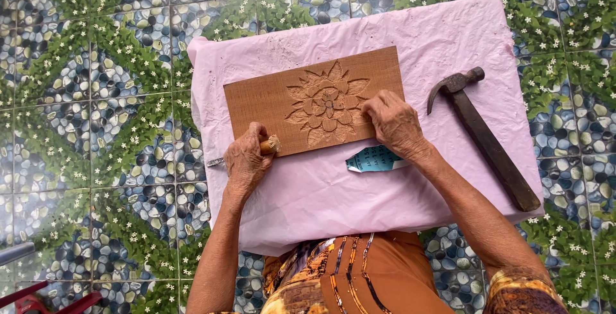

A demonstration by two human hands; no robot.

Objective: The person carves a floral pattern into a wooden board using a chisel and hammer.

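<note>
Head view, looking straight down: a rectangular brown wooden board (308, 99) carved in relief with a many-petalled flower lies on a pink cloth-covered block (359, 186), which rests on a floor tiled in pebble and white-blossom pattern (96, 96). The left hand (246, 160) is closed round a wooden-handled chisel (269, 146); its frayed handle end shows beside the thumb at the board's lower edge, and a thin metal blade juts out on the far side of the fist, over the edge of the cloth. The right hand (394, 121) holds nothing: it lies palm down with fingers curled on the board's lower right corner, just beside the carved petals. A dark, worn claw hammer (484, 137) lies untouched on the cloth to the right, well apart from both hands, and a torn scrap of blue-green printed paper (374, 159) sits just below the right wrist. Judged from this arrangement, the carving is paused between cuts, with the board being steadied or shifted; resuming would call for setting the chisel edge to the relief and taking up the hammer.
</note>
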